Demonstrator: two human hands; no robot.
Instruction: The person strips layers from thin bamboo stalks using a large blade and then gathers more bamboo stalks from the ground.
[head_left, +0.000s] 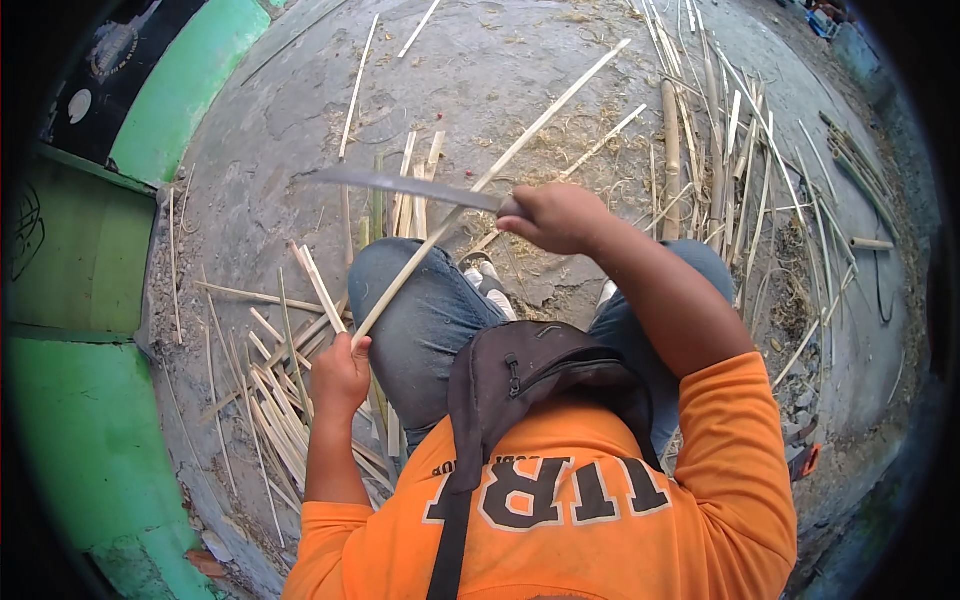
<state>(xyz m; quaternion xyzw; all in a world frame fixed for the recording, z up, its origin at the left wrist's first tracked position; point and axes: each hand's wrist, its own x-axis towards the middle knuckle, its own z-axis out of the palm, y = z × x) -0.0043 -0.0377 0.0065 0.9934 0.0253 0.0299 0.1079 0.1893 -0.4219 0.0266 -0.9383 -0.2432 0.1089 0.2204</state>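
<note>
My left hand (341,376) is closed around the lower end of a long pale bamboo strip (545,118), which slants up and to the right across my left knee. A shorter strip (318,285) also meets that hand; whether it is gripped or lies behind, I cannot tell. In my right hand (556,218) is the handle of a machete (395,183), its long grey blade pointing left. The blade crosses the long strip just above my left knee. Whether they touch there is unclear.
Beside my left leg lies a heap of split bamboo strips (285,425). More strips and a thick bamboo pole (670,150) are spread on the right of the concrete floor (290,110), among curled shavings. A green wall (90,440) runs along the left.
</note>
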